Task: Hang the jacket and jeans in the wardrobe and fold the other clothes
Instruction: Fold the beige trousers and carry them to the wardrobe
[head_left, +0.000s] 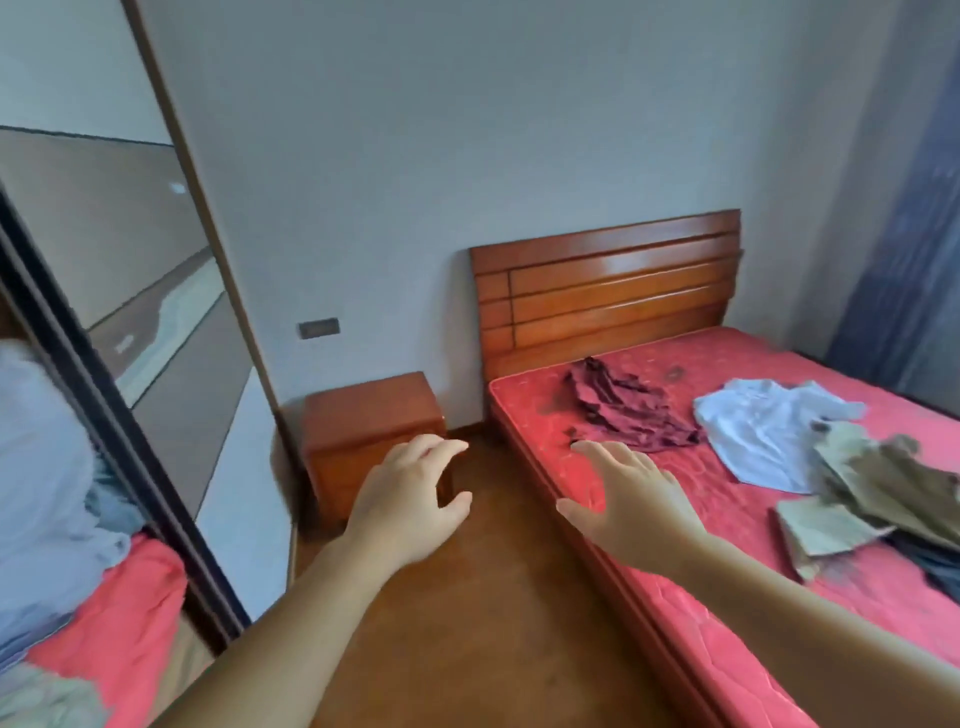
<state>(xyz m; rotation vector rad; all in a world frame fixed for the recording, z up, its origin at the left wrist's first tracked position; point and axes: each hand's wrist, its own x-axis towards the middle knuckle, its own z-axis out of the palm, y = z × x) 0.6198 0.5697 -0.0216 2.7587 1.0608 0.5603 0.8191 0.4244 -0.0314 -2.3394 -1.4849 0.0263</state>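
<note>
Both hands, left hand (410, 499) & right hand (631, 499), are held out empty w/ fingers loosely spread; clothes lie on the bed (597, 470), so the nearest maroon garment (628, 408) is prob. best taken by two edges and flattened before folding.

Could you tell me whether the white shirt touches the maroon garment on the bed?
Apart: the head view shows red mattress between the white shirt and the maroon garment.

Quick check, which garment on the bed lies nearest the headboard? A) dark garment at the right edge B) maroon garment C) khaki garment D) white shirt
B: the maroon garment lies crumpled on the red mattress just below the wooden headboard, with the white shirt farther right.
</note>
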